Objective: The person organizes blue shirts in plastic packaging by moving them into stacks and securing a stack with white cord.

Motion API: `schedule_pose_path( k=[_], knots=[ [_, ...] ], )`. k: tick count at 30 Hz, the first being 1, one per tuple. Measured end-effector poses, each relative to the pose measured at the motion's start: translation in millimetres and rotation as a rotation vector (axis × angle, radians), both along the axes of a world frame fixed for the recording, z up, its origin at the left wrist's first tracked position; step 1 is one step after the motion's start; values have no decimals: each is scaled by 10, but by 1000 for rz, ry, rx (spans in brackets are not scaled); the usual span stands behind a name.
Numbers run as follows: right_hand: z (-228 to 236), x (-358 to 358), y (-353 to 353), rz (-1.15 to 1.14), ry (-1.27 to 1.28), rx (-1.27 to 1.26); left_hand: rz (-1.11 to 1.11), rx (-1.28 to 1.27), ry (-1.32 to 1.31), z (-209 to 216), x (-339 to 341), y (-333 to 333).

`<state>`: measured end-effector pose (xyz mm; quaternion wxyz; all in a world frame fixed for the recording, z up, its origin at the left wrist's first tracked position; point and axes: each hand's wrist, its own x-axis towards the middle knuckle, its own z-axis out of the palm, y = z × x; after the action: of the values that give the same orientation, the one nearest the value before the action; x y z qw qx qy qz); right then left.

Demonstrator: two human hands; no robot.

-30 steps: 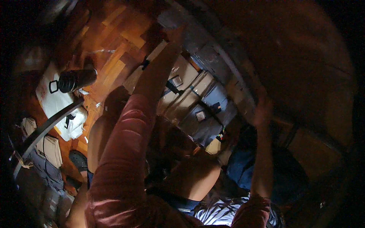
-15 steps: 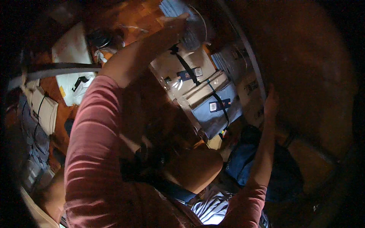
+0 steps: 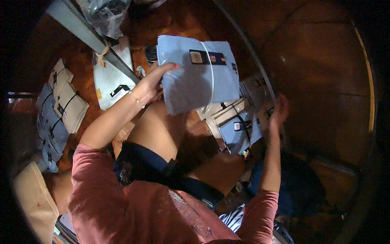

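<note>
My left hand (image 3: 160, 77) grips the left edge of a bundle of folded light-blue garments (image 3: 191, 85), with the thumb on top. A white band runs round the bundle, and a dark tag with a white label lies on its upper face. It is held raised, above more packed garments. My right hand (image 3: 279, 110) is beside a metal rail (image 3: 260, 67) at the right, dim and blurred, so its grip is unclear. Below the raised bundle lie a strapped blue packet (image 3: 235, 134) and beige packets (image 3: 227, 116), partly covered by it.
At the left are strapped stacks of beige garments (image 3: 71, 103) and blue-grey garments (image 3: 50, 130). A metal bar (image 3: 87, 34) slants across the upper left, over a white package (image 3: 106, 87). Clear plastic wrap (image 3: 107, 16) is at the top. A dark blue bag (image 3: 300, 183) sits at the right.
My left hand has drawn the blue bundle from the far top of the view toward me and raised it. My right hand stays near the rail. The view has shifted.
</note>
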<state>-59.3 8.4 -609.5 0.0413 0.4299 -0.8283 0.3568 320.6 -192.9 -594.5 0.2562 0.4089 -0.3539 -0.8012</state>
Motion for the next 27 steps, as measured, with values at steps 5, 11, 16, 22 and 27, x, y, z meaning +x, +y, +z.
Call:
schedule_pose_path(
  k=[5, 11, 16, 22, 27],
  knots=[
    [140, 973, -273, 152, -1361, 54, -185, 196, 16, 199, 360, 98],
    [34, 1225, 571, -155, -1464, -3, -411, -67, -23, 46, 118, 489],
    [420, 1235, 1242, -259, -1351, -72, -644, -137, 66, 293, -371, 887],
    [368, 1096, 1691, -460, -1290, -112, -806, -137, 254, -60, -716, 1111],
    [248, 1156, 1761, -475, -1302, -172, -732, -64, 208, -128, -716, 1130]
  ],
)
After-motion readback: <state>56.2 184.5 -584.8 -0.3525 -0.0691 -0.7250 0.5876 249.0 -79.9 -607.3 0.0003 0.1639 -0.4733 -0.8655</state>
